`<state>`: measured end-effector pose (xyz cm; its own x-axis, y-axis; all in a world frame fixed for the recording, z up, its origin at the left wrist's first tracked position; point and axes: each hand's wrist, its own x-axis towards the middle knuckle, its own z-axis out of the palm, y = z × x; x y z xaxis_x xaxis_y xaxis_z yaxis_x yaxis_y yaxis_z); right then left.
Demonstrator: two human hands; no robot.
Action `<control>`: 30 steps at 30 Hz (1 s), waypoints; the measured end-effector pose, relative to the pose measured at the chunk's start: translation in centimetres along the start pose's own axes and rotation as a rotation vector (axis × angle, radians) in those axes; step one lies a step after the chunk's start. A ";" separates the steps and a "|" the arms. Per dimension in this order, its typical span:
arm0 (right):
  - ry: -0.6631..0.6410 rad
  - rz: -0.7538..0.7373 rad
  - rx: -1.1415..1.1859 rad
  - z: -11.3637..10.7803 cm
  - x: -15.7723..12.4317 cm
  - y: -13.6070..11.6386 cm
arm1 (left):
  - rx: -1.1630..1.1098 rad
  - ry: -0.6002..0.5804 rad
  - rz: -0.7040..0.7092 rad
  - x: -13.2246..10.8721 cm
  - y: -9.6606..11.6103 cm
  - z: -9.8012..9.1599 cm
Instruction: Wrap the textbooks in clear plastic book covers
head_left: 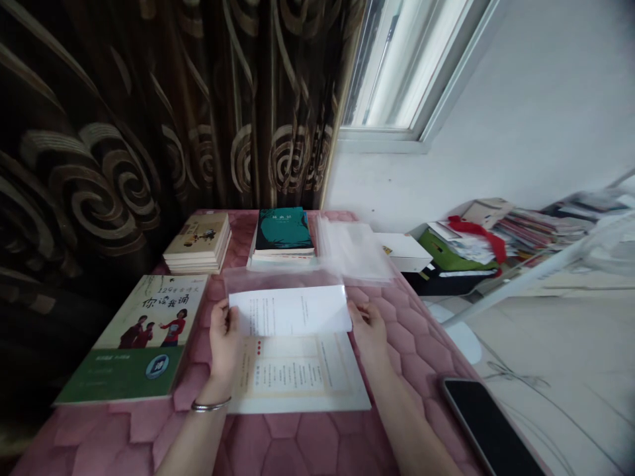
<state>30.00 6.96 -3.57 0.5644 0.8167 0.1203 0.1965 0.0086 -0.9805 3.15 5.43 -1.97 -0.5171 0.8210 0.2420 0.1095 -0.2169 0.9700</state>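
A white printed page [292, 309] is held up between my two hands, and clear plastic [278, 277] shows along its far edge. My left hand [224, 337] is closed at the left edge of the page, and a silver bangle circles that wrist. At the opposite edge, my right hand [368, 330] pinches with thumb and curled fingers. Below the page lies a pale book [302, 380] with a yellowish printed frame, partly covered by the page. Whether page and book are joined cannot be made out.
A green-and-white book [133, 344] lies left on the pink quilted cover [278, 449]. Behind are a stack of beige books [198, 241], teal-topped books [282, 231] and clear plastic sheets [354, 251]. A phone [489, 426] sits at right; a white box [404, 251] stands beyond.
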 end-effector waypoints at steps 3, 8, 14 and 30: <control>0.015 0.020 -0.075 -0.2 -0.2 -0.4 | -0.017 0.019 -0.008 0.0 0.1 0.0; -0.069 -0.044 -0.044 -0.1 -1.0 -1.9 | -0.003 0.030 -0.007 0.1 -0.4 0.0; -0.127 0.005 0.048 0.4 -1.5 -2.4 | 0.013 0.008 0.003 -0.1 -0.2 0.0; -0.094 0.108 0.065 1.2 -1.5 -1.2 | -0.055 -0.007 -0.043 -0.1 0.2 -0.1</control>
<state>27.94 6.39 -2.72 0.5016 0.8651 0.0016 0.0846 -0.0473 -0.9953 3.13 5.23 -1.79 -0.5143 0.8338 0.2005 0.0408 -0.2098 0.9769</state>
